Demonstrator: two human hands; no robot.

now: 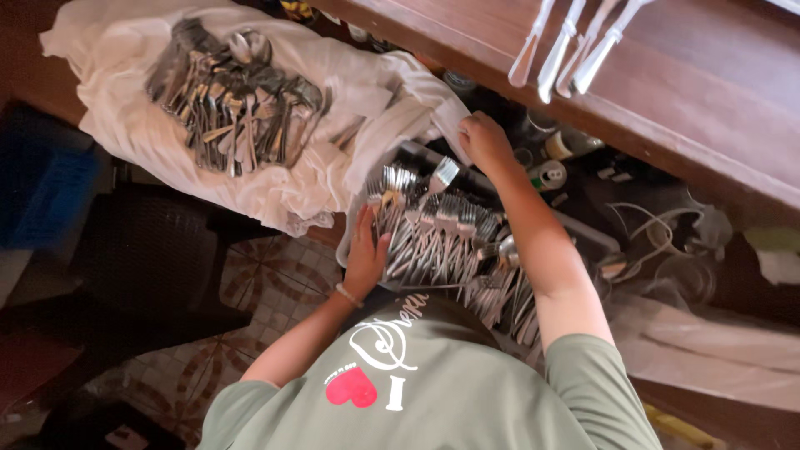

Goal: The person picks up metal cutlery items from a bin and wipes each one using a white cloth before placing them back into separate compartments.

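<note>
We note the left hand (365, 254) gripping the near-left edge of the grey tray (583, 229) of forks (442, 237). The right hand (483, 142) — fingers curled closed — pinches the white cloth (333, 158) just beyond the tray — cutlery (233, 100) heaped on it.

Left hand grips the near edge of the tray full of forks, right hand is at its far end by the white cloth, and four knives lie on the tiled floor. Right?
Not quite. In the head view the knives lie on the wooden counter, not the floor. The rest holds: left hand, tray of forks, right hand, white cloth.
</note>
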